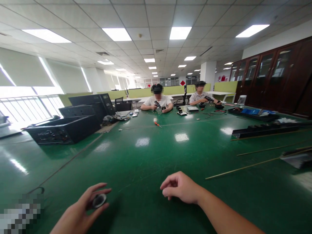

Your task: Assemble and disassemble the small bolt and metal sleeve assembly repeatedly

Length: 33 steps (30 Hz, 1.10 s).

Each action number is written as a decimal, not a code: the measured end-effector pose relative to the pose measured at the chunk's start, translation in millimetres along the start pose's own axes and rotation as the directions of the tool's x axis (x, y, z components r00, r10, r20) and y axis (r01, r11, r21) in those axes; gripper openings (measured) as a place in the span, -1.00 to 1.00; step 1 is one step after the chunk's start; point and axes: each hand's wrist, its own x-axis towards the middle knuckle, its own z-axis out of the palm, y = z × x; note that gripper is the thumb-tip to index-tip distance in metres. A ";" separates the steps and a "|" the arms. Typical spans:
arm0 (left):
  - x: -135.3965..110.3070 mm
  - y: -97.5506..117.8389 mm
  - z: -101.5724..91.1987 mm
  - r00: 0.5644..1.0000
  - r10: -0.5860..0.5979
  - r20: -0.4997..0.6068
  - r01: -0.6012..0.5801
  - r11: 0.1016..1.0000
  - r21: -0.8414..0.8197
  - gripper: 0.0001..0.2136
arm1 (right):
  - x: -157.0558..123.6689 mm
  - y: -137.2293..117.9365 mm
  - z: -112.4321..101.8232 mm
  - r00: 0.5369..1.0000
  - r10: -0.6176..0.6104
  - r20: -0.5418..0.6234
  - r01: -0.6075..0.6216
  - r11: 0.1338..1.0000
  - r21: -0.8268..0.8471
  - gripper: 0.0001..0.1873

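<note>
At the lower left, my left hand (85,206) grips a small round dark piece with a silvery rim (99,201) between thumb and fingers. Its rim faces up and toward the right, and its exact kind is not clear. To the right, my right hand (179,188) hovers low over or rests on the green tabletop (136,162); which of these I cannot tell. Its fingers curl in toward the thumb. Whatever they hold, if anything, is hidden. The two hands are apart, with bare green surface between them.
Two people sit across the table, each with a power drill (158,104) (208,98). An orange screwdriver (157,124) lies mid-table. A black open case (65,128) stands at left. Thin brass-coloured rods (241,168) and black rails (265,130) lie at right.
</note>
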 end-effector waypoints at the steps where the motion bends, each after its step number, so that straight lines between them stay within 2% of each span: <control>1: 5.5 15.3 13.2 0.993 0.062 0.095 -0.064 0.998 0.011 -0.52 | 1.2 1.2 -3.0 0.998 -0.026 -0.049 0.027 1.000 0.013 -0.74; 4: 17.7 68.0 60.2 0.934 0.233 0.271 -0.236 0.971 -0.019 -0.73 | 3.6 4.5 -14.2 0.976 -0.135 -0.168 0.141 0.990 0.020 -0.69; 6: 20.9 93.0 90.2 0.881 0.323 0.346 -0.315 0.946 -0.083 -0.80 | 3.2 6.6 -21.2 0.952 -0.219 -0.213 0.204 0.975 -0.088 -0.59; 8: 21.0 101.2 113.5 0.845 0.382 0.374 -0.361 0.924 -0.128 -0.80 | 1.2 8.4 -25.5 0.937 -0.280 -0.207 0.226 0.942 -0.247 -0.47; 11: 19.4 88.5 132.4 0.809 0.425 0.406 -0.391 0.905 -0.168 -0.75 | -2.5 9.8 -25.2 0.937 -0.310 -0.161 0.219 0.880 -0.422 -0.39; 14: 19.4 70.6 138.0 0.790 0.431 0.436 -0.385 0.902 -0.194 -0.73 | -4.1 9.2 -19.8 0.938 -0.314 -0.145 0.201 0.836 -0.511 -0.43; 18: 20.2 64.5 142.1 0.844 0.359 0.399 -0.274 0.927 -0.255 -0.63 | -3.3 7.6 -12.9 0.938 -0.303 -0.167 0.169 0.823 -0.542 -0.54; 21: 19.2 67.6 145.0 0.860 0.310 0.405 -0.213 0.940 -0.268 -0.74 | -3.3 6.5 -10.0 0.935 -0.305 -0.182 0.158 0.817 -0.554 -0.63; 24: 17.6 69.8 145.7 0.865 0.298 0.405 -0.204 0.944 -0.259 -0.82 | -4.3 4.8 -8.7 0.934 -0.317 -0.164 0.158 0.780 -0.606 -0.68; 33: 18.6 69.1 146.7 0.859 0.362 0.362 -0.264 0.919 -0.292 -0.85 | -6.9 -1.5 -5.7 0.925 -0.357 -0.127 0.184 0.717 -0.673 -0.82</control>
